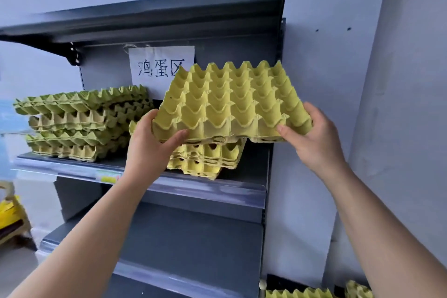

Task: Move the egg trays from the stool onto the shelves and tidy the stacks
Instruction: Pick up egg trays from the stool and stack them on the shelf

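I hold a yellow-green egg tray (232, 104) in both hands, tilted with its near edge low, just above a short stack of trays (208, 157) on the right of the middle shelf (212, 189). My left hand (150, 143) grips the tray's front left corner. My right hand (312, 133) grips its front right corner. A taller, uneven stack of trays (79, 126) stands on the left of the same shelf. More trays (314, 293) show at the bottom right edge; what they rest on is hidden.
A dark top shelf (145, 19) overhangs the trays. A paper sign (159, 65) hangs on the back panel. A lower grey shelf (188, 244) lies below. A wall (362, 80) stands close on the right. Yellow items (9, 213) sit at the far left.
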Demonstrator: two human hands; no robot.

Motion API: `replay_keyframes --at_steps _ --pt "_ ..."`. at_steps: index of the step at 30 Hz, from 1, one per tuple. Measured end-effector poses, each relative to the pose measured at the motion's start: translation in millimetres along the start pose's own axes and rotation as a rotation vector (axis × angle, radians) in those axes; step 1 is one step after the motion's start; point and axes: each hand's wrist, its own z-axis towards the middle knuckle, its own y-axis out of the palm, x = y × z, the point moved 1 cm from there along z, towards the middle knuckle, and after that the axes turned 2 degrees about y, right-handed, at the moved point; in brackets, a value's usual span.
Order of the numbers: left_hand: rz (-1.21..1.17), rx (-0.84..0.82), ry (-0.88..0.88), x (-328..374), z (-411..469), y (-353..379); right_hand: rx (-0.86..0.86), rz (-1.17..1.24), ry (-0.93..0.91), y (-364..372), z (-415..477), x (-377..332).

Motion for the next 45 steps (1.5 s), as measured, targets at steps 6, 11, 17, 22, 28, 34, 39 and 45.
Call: replay_keyframes --at_steps 6,11,17,22,28,34,39,45 --pt "-0.038 0.023 -0.040 -32 47 -6 -0.022 -0.092 -0.010 51 33 -16" --pt "-0.064 0.033 -0.061 -54 81 -3 -0.048 -0.168 -0.007 81 55 -11" --pt "-0.079 0.037 -0.058 -83 103 3 -0.042 -0.253 0.000 110 61 -6" --pt "-0.066 -0.010 -0.071 -104 117 6 -0.039 -0.306 0.051 129 61 -2" --pt "0.077 -0.092 -0.046 -117 129 7 -0.015 -0.352 0.138 139 54 -9" --pt "0.117 -0.123 0.016 -121 134 7 0.033 -0.410 0.201 144 46 -21" --pt "0.259 -0.023 0.165 -122 130 2 0.139 -0.575 0.099 139 35 -37" --pt "0.209 0.013 0.482 -93 89 12 0.191 -0.661 -0.031 116 -4 -50"
